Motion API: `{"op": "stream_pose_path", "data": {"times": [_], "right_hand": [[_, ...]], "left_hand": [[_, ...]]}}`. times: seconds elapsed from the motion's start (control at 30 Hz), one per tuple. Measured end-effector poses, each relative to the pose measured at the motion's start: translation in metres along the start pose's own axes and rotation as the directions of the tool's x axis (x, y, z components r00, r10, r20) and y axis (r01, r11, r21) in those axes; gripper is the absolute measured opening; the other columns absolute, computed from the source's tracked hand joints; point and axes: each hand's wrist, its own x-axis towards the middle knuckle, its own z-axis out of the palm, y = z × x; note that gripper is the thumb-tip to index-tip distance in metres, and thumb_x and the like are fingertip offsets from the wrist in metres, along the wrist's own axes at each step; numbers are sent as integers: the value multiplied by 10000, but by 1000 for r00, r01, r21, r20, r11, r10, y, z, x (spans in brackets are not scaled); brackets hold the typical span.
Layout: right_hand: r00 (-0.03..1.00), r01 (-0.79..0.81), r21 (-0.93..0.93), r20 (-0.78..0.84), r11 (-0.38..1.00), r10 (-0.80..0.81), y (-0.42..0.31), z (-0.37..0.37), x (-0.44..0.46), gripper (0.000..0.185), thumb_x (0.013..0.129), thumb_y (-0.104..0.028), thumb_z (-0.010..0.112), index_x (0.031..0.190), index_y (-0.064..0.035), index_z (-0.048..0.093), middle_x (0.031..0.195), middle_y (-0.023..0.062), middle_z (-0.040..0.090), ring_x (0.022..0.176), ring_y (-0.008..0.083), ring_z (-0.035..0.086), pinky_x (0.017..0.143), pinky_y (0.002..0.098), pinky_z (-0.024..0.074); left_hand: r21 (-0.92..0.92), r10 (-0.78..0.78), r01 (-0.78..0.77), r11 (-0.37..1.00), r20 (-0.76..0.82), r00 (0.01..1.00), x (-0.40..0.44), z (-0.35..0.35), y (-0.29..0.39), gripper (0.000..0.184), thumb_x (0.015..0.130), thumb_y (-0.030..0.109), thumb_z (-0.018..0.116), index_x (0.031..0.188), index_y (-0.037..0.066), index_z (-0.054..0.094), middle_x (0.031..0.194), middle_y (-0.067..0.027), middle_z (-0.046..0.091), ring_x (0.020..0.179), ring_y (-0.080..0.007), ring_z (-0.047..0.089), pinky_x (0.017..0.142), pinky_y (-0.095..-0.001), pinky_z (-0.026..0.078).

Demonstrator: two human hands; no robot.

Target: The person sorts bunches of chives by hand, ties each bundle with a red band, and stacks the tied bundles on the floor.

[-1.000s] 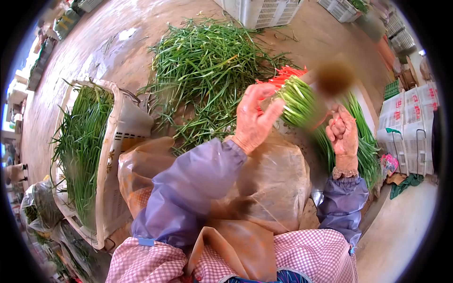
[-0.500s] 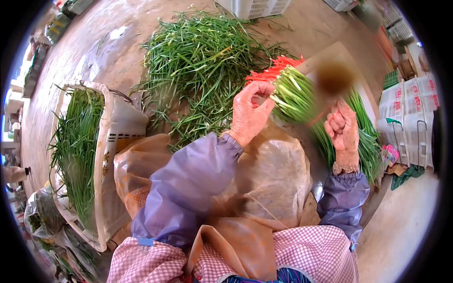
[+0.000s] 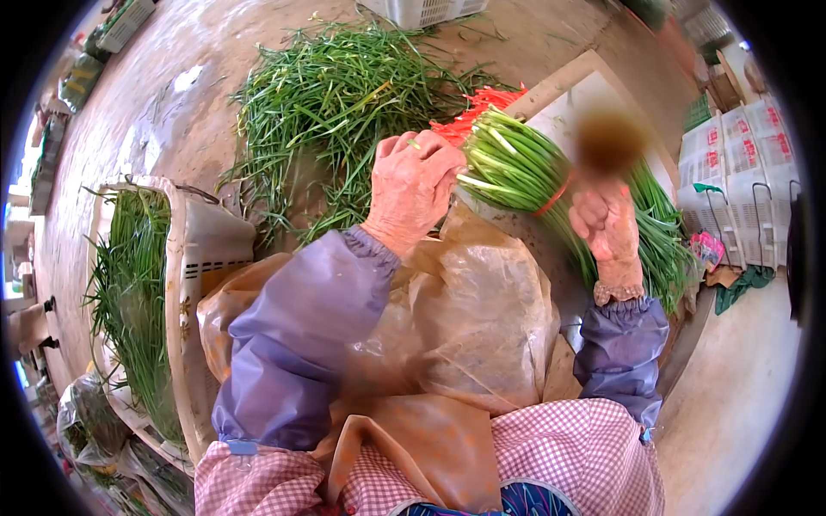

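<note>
A thick bundle of green chive stalks (image 3: 512, 163) lies slanted in front of me, its pale cut ends toward the left. Around it runs a red band (image 3: 555, 196). My left hand (image 3: 413, 189) is closed just left of the cut ends, with a small bit of green stalk (image 3: 415, 144) showing between its fingers. At the bundle's right side my right hand (image 3: 607, 228) has its fingers curled close to the band. A blurred brown spot hides its fingertips, so what they grip cannot be seen. Behind the bundle lies a heap of red ties (image 3: 482, 110).
A loose pile of chives (image 3: 344, 112) covers the floor ahead. To the left stands a white crate (image 3: 176, 301) full of greens. A board (image 3: 594, 95) with more chives (image 3: 658, 249) is at right, near stacked white crates (image 3: 731, 181). Brown plastic sheeting (image 3: 482, 310) covers my lap.
My left hand has moved left and its fingers have curled. The red band now sits visibly around the bundle. My right hand has shifted slightly down and left in view.
</note>
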Motion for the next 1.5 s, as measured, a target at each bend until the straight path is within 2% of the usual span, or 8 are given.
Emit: {"op": "stream_pose_path", "data": {"times": [0.23,0.43,0.57,0.63,0.97,1.1,1.17,1.5], "right_hand": [[998,14,-67,58,998,-10,1,-1,-1,249,974,-216,495,1002,21,562,532,-74,269,406,34,226,344,212,285],[1000,5,-85,-16,996,-7,0,2,-1,244,981,-213,479,1003,14,565,530,-73,271,403,34,220,346,211,286],[998,9,-83,-65,997,-15,2,5,-1,249,985,-216,470,1005,11,568,531,-72,273,401,35,217,348,213,292],[998,15,-82,-64,997,-20,2,5,-2,251,986,-218,467,1006,11,568,531,-72,271,400,36,215,349,214,294],[998,7,-78,-61,997,-12,3,3,-1,246,985,-211,470,1007,12,570,533,-71,269,400,37,217,350,218,293],[998,18,-72,-51,997,-22,4,2,-2,245,988,-206,465,1007,15,570,536,-72,273,401,37,217,350,216,291],[999,6,-74,-38,997,-9,5,0,-2,248,989,-205,463,1010,19,569,537,-72,273,401,37,219,350,216,293],[1000,20,-105,-22,994,-22,7,2,-2,251,987,-221,476,1005,4,585,539,-74,283,408,32,218,354,214,298]], "left_hand": [[148,141,-180,972,243,960,10,-15,-5,69,764,97,616,819,132,596,813,-9,576,797,-234,565,788,-380,400],[76,202,-206,976,58,978,19,-13,1,94,734,80,697,798,140,662,848,13,648,802,-200,623,744,-349,448],[-306,-75,92,947,67,995,14,1,-4,114,776,39,696,885,69,681,798,-21,660,717,-153,621,675,-264,483],[-614,-389,546,570,384,837,10,8,-11,107,832,37,670,936,12,672,802,9,645,715,-65,569,657,-222,473],[-599,-397,608,521,461,794,12,24,-21,85,836,41,674,913,4,683,810,42,615,750,-43,526,660,-215,432],[-575,-390,434,693,207,897,7,24,-9,132,780,29,704,911,37,691,840,10,619,735,-92,563,664,-242,450],[-138,-104,102,985,-11,994,11,14,0,197,703,16,728,892,65,698,872,-33,616,744,-177,595,678,-280,473],[-215,13,3,977,75,997,21,15,5,178,662,56,736,812,34,643,810,-91,628,763,-281,612,683,-360,488]]}}
